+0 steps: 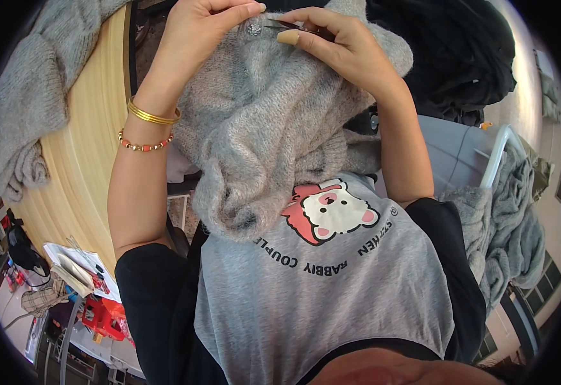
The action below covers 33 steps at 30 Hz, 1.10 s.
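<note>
Head view: grey knit garment (248, 141) hangs between both hands, right of the worktop (91, 128). Looks light, soft, stretchy; best held at the firmer edge by the round button (253, 29). Left hand (210, 25) pinches the far edge, thread unclear. Right hand (344, 45), bent inward, grips dark snips (288, 25), tips toward button.

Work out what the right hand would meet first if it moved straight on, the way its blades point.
The right hand's dark snips point at the round silvery button, likely met first; depth is unclear, so the grey knit could come sooner.
</note>
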Each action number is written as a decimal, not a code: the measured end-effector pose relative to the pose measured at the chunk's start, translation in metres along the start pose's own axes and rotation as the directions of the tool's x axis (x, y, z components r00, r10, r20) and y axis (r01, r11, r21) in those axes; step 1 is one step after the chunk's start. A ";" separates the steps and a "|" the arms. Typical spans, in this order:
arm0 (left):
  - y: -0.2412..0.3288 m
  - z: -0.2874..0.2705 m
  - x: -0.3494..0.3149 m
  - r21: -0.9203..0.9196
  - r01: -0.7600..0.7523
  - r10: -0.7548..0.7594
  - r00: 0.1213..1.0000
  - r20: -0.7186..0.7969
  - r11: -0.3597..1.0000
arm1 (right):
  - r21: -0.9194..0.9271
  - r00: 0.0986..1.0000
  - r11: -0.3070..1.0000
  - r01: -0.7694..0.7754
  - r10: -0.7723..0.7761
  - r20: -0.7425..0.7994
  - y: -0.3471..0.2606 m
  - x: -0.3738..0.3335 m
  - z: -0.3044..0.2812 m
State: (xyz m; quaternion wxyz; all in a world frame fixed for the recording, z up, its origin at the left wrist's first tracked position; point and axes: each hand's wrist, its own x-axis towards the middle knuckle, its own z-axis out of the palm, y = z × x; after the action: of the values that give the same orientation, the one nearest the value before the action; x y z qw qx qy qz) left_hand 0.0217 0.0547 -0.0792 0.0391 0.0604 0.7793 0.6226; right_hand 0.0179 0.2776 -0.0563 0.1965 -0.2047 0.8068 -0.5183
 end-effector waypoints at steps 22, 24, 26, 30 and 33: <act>0.029 0.003 -0.010 0.127 -0.113 0.131 0.981 -0.144 0.985 | -0.127 0.984 0.978 0.164 -0.171 -0.050 0.023 0.017 0.002; 0.026 0.004 -0.010 0.107 -0.112 0.127 0.981 -0.145 0.988 | -0.154 0.984 0.974 0.165 -0.173 -0.040 0.021 0.019 0.001; 0.020 0.003 -0.010 -0.019 -0.084 0.080 0.985 -0.152 0.996 | -0.174 0.978 0.966 0.193 -0.205 -0.050 0.019 0.021 0.001; 0.022 0.005 -0.012 -0.013 -0.077 0.074 0.987 -0.146 0.997 | -0.188 0.984 0.967 0.170 -0.179 -0.028 0.015 0.022 0.000; 0.024 0.005 -0.015 -0.010 -0.120 0.117 0.981 -0.157 0.993 | -0.221 0.978 0.955 0.197 -0.206 -0.018 0.013 0.022 0.000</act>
State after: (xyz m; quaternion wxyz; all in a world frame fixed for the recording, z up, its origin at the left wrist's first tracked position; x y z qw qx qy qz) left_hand 0.0381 0.0622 -0.0569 -0.0586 0.0572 0.7688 0.6343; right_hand -0.0022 0.2705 -0.0708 0.1026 -0.2958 0.8374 -0.4481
